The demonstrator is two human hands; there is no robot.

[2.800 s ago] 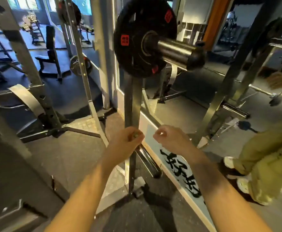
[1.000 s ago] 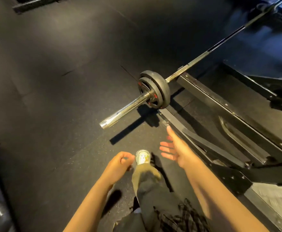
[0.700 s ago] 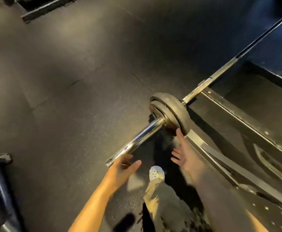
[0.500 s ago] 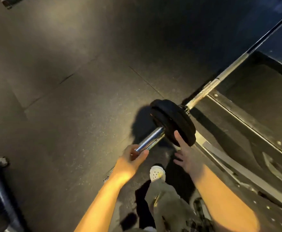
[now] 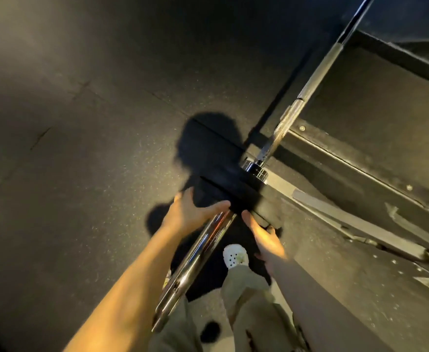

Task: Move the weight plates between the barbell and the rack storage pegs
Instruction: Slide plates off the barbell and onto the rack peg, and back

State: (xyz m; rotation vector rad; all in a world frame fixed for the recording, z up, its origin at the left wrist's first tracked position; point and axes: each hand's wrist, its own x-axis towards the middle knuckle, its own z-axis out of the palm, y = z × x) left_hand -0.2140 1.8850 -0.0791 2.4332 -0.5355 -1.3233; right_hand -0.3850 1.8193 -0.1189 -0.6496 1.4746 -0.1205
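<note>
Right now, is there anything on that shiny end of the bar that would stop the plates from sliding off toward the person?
Nothing visible does. Both hands, left hand and right hand, are on the black weight plates, and the chrome sleeve runs bare from the plates to its open end. No collar shows on that side.

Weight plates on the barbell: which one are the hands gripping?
The outer plate, nearest the sleeve's free end: the left hand and right hand grip its rim. The inner plate sits behind it, toward the collar.
</note>
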